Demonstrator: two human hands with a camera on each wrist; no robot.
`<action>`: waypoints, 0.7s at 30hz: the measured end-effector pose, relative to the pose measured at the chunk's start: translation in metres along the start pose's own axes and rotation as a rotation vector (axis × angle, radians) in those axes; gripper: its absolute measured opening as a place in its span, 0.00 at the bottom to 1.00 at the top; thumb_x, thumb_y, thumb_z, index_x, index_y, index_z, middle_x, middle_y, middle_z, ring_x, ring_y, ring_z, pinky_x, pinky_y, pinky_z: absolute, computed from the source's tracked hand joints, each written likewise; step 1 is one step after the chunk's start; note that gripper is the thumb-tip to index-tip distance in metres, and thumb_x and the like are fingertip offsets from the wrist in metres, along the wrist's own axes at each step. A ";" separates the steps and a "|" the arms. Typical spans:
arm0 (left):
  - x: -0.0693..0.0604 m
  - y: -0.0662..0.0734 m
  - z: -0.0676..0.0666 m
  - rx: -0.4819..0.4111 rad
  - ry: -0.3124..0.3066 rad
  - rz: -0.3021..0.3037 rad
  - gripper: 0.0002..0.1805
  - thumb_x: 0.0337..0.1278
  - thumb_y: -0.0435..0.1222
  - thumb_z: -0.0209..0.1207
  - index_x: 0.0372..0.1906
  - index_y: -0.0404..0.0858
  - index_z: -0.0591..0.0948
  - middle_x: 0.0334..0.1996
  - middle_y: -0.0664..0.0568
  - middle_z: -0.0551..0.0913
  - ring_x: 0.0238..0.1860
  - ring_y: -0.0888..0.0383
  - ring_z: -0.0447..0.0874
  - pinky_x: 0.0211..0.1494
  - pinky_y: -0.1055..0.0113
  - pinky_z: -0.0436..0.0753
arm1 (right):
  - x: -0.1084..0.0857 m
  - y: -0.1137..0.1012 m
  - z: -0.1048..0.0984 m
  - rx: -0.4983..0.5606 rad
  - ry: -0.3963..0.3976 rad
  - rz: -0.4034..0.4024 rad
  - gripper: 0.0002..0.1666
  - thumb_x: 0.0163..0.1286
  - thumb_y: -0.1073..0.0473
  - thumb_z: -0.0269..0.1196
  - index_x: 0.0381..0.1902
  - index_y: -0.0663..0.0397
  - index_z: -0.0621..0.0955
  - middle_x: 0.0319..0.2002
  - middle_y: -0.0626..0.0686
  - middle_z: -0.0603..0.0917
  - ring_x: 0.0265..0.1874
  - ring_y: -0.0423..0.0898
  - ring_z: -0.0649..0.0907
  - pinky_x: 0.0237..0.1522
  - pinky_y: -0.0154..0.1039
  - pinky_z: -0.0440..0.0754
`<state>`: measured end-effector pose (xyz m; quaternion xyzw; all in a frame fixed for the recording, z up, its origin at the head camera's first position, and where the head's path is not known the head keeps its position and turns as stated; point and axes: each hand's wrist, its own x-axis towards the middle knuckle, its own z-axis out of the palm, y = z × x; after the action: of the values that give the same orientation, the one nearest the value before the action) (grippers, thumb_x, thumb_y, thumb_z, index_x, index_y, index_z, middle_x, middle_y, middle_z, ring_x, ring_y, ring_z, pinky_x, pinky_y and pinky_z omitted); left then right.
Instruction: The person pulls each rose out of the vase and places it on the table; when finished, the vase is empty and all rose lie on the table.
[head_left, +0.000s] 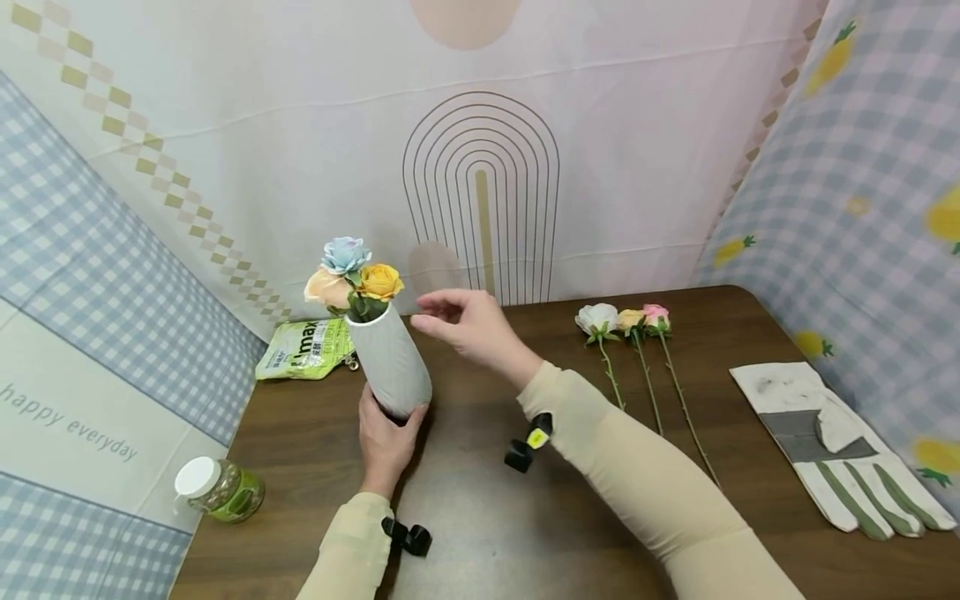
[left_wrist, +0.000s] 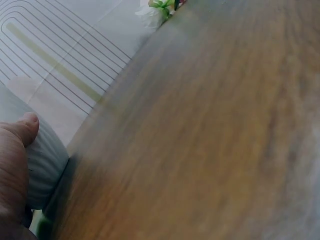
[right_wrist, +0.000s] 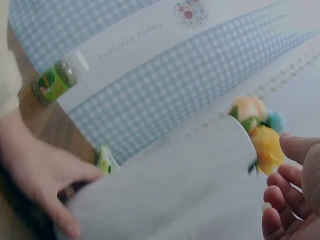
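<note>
A white ribbed vase (head_left: 390,360) stands tilted on the table, holding a blue, a peach and a yellow rose (head_left: 381,282). The left hand (head_left: 386,437) grips the vase near its base, thumb and fingers around it; its thumb also lies on the vase (left_wrist: 44,162) in the left wrist view. Just right of the vase's mouth, the right hand (head_left: 480,327) is in the air with relaxed, slightly bent fingers and nothing in them. From the right wrist view, this hand (right_wrist: 300,185) appears close beside the yellow rose (right_wrist: 267,148), apparently without holding it.
White, yellow and pink roses (head_left: 597,319) with long stems lie right of centre on the table (head_left: 480,500). White-and-green gloves (head_left: 840,450) lie at the right edge. A green packet (head_left: 303,350) is behind the vase at left, and a white-lidded jar (head_left: 228,492) is at front left.
</note>
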<state>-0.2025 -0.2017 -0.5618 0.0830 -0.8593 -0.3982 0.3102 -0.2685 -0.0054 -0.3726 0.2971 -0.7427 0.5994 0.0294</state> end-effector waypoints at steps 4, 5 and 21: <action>0.000 0.001 -0.001 0.003 -0.008 -0.007 0.54 0.40 0.49 0.74 0.72 0.37 0.58 0.63 0.39 0.68 0.62 0.42 0.67 0.63 0.48 0.65 | 0.014 -0.002 0.019 0.004 0.004 0.034 0.21 0.61 0.53 0.70 0.48 0.58 0.84 0.37 0.49 0.85 0.33 0.41 0.82 0.35 0.34 0.80; 0.000 0.001 -0.001 0.009 -0.009 -0.005 0.54 0.40 0.49 0.74 0.72 0.37 0.58 0.63 0.39 0.68 0.62 0.42 0.67 0.63 0.47 0.66 | 0.018 -0.002 0.023 0.010 0.004 0.050 0.21 0.61 0.52 0.70 0.49 0.58 0.84 0.37 0.49 0.85 0.34 0.41 0.82 0.36 0.33 0.80; 0.000 0.001 -0.001 0.015 0.002 -0.004 0.52 0.40 0.47 0.74 0.71 0.37 0.59 0.60 0.39 0.69 0.60 0.42 0.69 0.61 0.48 0.67 | 0.045 -0.008 0.047 0.287 -0.030 0.272 0.20 0.61 0.54 0.69 0.50 0.54 0.84 0.35 0.53 0.81 0.33 0.42 0.76 0.39 0.44 0.76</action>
<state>-0.2020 -0.2017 -0.5600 0.0875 -0.8618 -0.3924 0.3095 -0.2867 -0.0669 -0.3610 0.2041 -0.6831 0.6932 -0.1058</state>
